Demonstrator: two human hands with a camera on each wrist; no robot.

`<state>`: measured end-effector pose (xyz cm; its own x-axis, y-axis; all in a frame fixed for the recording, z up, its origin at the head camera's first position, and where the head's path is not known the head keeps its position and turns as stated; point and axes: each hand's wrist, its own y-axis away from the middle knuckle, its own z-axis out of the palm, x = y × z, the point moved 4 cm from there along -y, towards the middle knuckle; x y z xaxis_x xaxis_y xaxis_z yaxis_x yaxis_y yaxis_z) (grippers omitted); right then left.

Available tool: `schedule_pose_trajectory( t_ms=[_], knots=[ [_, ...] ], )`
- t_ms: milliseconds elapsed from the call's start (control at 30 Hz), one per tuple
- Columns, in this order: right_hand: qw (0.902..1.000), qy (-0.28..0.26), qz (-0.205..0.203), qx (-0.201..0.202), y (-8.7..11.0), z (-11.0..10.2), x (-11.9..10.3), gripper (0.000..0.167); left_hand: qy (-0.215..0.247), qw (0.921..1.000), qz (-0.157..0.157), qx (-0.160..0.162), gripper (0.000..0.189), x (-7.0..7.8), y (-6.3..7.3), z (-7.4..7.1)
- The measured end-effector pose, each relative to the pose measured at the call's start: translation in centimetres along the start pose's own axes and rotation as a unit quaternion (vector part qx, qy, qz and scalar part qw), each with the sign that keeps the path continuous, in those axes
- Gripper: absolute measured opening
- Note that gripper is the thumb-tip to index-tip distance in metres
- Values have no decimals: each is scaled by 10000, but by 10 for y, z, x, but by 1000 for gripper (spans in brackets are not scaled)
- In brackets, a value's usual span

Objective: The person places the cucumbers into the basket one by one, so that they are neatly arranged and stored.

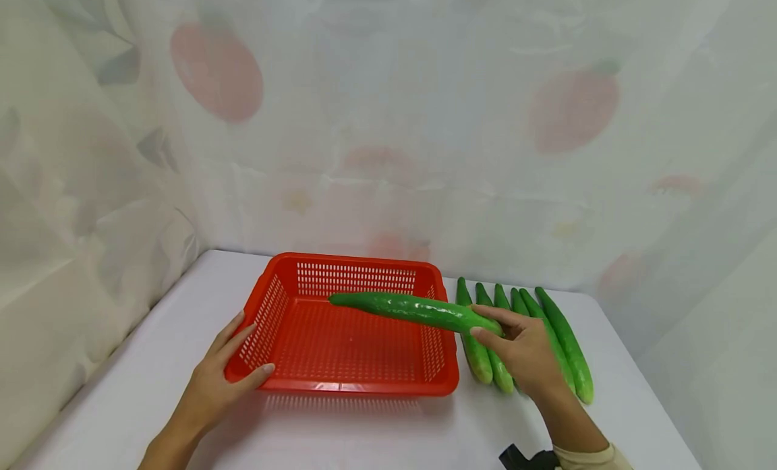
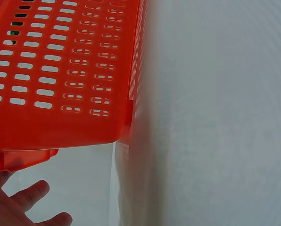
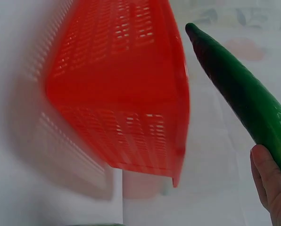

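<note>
The glossy green cucumber (image 1: 419, 311) is held above the red perforated plastic basket (image 1: 388, 389), its tip toward 9 o'clock. The right hand (image 1: 529, 354) pinches the blunt end between thumb and fingers; with so long an overhang, a firm, level grip should stop the tip dipping. The left hand (image 1: 212, 389), fingers spread, touches the basket's rim at 8 o'clock, well placed for steadying. Keep clear of the six cucumbers (image 1: 567, 342) at 3 o'clock on the tabletop (image 1: 328, 443)

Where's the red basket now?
In the head view, the red basket stands on the white table, just left of the middle, with the row of cucumbers close on its right and a held cucumber partly above it.
</note>
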<state>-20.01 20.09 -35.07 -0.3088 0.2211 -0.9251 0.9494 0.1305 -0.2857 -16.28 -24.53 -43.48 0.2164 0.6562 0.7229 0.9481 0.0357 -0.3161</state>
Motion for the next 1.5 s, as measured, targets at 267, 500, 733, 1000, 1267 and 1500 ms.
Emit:
schedule_pose_trajectory(
  t_ms=[267,500,733,1000,1267,1500],
  knots=[
    [9992,-107,49,-379,-7,30,7,34,38,10000,34,15,76,-1,-2,1],
    [9959,-104,142,-882,-10,56,12,32,-4,10000,41,34,75,-3,0,2],
    [9926,47,332,-1165,-11,74,16,34,-105,9999,-17,0,75,-3,1,3],
    [9892,228,188,-1438,-11,91,20,31,-90,10000,-21,-33,76,-2,1,3],
    [9838,503,-8,-1718,-12,102,19,30,-46,10000,33,23,75,-3,1,4],
    [9728,987,-49,-2094,-14,109,23,29,33,10000,48,41,75,-3,2,4]
  ],
)
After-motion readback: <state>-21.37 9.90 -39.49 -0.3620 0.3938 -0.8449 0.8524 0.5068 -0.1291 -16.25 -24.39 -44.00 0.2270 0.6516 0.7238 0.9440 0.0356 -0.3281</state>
